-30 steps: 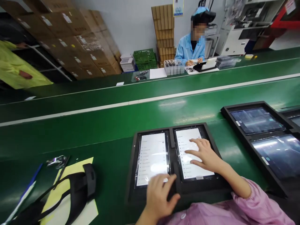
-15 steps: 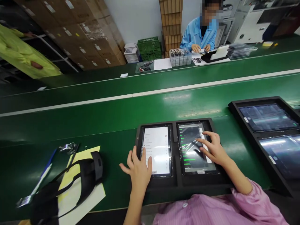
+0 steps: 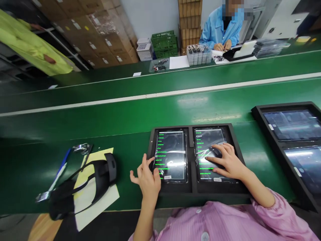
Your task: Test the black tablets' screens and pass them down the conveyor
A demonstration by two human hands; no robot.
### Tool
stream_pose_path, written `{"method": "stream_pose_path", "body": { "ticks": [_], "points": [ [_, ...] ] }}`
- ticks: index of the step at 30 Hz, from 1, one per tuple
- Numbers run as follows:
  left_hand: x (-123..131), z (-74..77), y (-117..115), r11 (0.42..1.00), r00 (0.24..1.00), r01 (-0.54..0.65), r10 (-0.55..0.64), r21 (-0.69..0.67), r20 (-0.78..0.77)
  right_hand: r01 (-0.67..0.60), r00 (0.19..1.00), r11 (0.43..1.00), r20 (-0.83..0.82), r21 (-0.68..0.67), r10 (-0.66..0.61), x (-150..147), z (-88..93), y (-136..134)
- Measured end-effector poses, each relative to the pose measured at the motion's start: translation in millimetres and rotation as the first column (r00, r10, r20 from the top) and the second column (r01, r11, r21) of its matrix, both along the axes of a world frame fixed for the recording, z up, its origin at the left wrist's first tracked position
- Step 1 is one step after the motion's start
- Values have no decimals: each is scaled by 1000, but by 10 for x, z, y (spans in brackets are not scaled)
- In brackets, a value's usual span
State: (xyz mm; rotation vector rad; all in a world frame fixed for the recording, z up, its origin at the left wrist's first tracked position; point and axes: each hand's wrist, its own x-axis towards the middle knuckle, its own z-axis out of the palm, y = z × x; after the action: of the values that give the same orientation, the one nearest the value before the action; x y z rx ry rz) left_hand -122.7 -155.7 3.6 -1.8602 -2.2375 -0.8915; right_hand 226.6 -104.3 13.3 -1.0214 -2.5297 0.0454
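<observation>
Two tablets lie side by side in a black tray (image 3: 192, 187) on the green bench. Both the left tablet (image 3: 173, 150) and the right tablet (image 3: 209, 147) show dark screens with lines of green text. My left hand (image 3: 147, 175) rests over the tray's left edge, fingers apart, one fingertip at the left tablet's left side. Above the right tablet, my right hand (image 3: 228, 162) is spread, its index fingertip at the screen. Neither hand holds anything.
A second black tray (image 3: 273, 150) with two tablets stands at the right. On the left are a black strapped device (image 3: 110, 167), yellow and white papers (image 3: 96, 211) and a blue pen (image 3: 62, 162). Across the bench a person in blue (image 3: 210, 30) works beside clear trays (image 3: 199, 55).
The left tablet's screen turned from a white list to a dark one with green text. On the right tablet, a white strip is gone. The view has shifted slightly.
</observation>
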Motion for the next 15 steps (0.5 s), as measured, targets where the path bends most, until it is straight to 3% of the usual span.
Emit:
{"method": "stream_pose_path", "body": {
  "ticks": [4,8,12,15],
  "points": [
    [-5,6,-4,1000,1000,-10,10,-12,27,-10,1000,1000,-13,14,10,-2,-18,3],
    [-1,14,-9,996,997,71,-71,-58,10,4,999,999,-43,46,-2,2,5,0],
    [-10,-3,2,1000,1000,-13,14,11,-22,63,987,994,-157,95,-47,20,51,26],
    [-29,-11,21,1000,999,-14,15,27,-43,83,980,996,-184,43,-74,25,64,66]
  ]
}}
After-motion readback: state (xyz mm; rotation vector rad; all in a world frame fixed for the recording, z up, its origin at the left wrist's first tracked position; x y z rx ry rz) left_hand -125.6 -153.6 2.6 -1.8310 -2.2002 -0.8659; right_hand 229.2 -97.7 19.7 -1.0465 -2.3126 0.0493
